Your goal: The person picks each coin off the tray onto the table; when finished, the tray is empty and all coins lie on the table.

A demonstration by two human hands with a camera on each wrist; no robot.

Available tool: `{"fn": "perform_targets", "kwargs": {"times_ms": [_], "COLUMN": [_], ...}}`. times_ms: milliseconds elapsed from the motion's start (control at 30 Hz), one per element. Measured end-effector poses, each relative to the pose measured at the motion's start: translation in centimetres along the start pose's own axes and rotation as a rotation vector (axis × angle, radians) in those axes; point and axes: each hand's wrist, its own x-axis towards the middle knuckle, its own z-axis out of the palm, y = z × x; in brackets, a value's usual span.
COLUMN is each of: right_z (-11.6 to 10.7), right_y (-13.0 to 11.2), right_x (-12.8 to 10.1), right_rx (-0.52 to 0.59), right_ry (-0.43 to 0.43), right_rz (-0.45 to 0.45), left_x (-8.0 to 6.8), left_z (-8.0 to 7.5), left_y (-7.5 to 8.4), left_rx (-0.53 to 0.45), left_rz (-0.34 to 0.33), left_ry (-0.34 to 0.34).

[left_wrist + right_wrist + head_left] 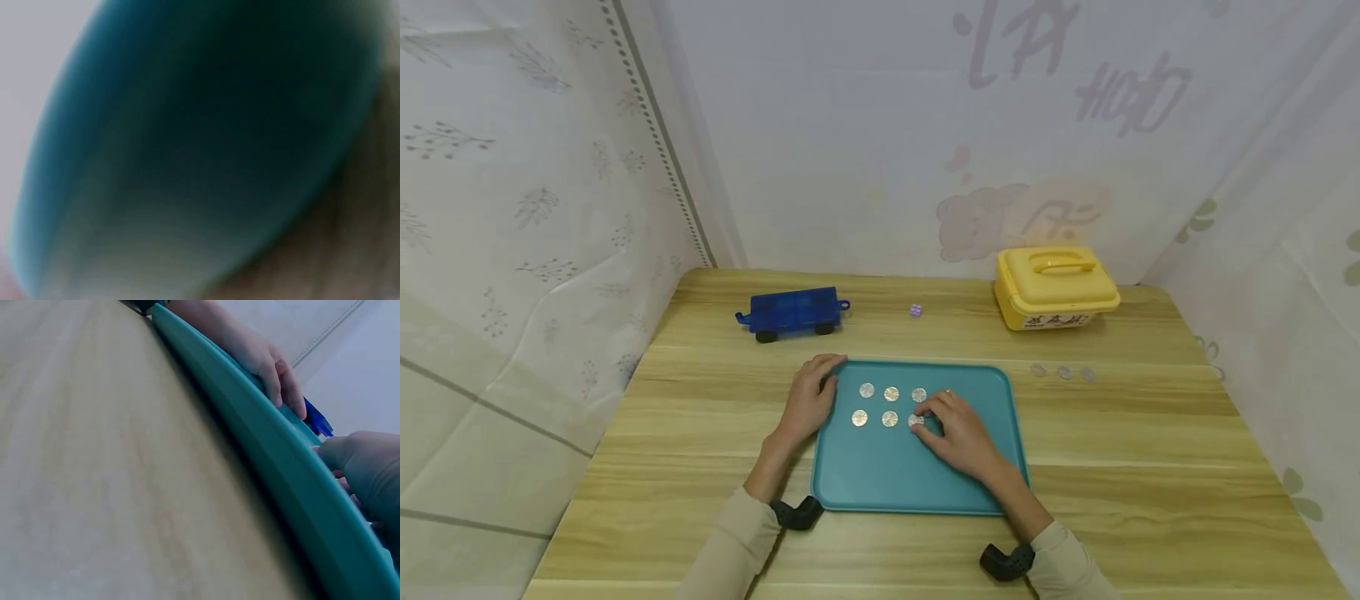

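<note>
A teal tray (910,479) lies on the wooden table, with coins on it in two rows of three. My right hand (958,437) pinches the silvery coin (916,421) at the right end of the nearer row, thumb and index finger at its edges. Just beyond those fingers lies another silvery coin (919,395). My left hand (810,400) rests on the tray's left rim near its far corner, fingers loosely bent. In the right wrist view, the right hand (369,469) is partly hidden behind the tray's rim. The left wrist view is a blurred close-up of the tray (219,137).
Three silvery coins, the middle one (1064,372) among them, lie right of the tray. Behind them stands a lidded yellow box (1060,287) with a handle. A blue wheeled toy wagon (795,312) and a small purple die (915,310) sit near the table's back edge.
</note>
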Motion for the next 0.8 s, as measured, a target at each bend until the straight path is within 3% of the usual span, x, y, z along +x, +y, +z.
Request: {"fn": "perform_targets", "kwargs": {"times_ms": [633, 800], "right_z": [0.26, 0.57], "right_y": [0.31, 0.61], "right_x": [-0.06, -0.24], "right_rx": [0.03, 0.055], "right_ry": [-0.001, 0.05], "right_rz": [0.007, -0.055], "left_x": [0.06, 0.0], "left_z": [0.03, 0.06], "left_y": [0.04, -0.08], "left_rx": [-0.011, -0.01], "left_rz": [-0.006, -0.012], "left_ry": [-0.008, -0.013]}}
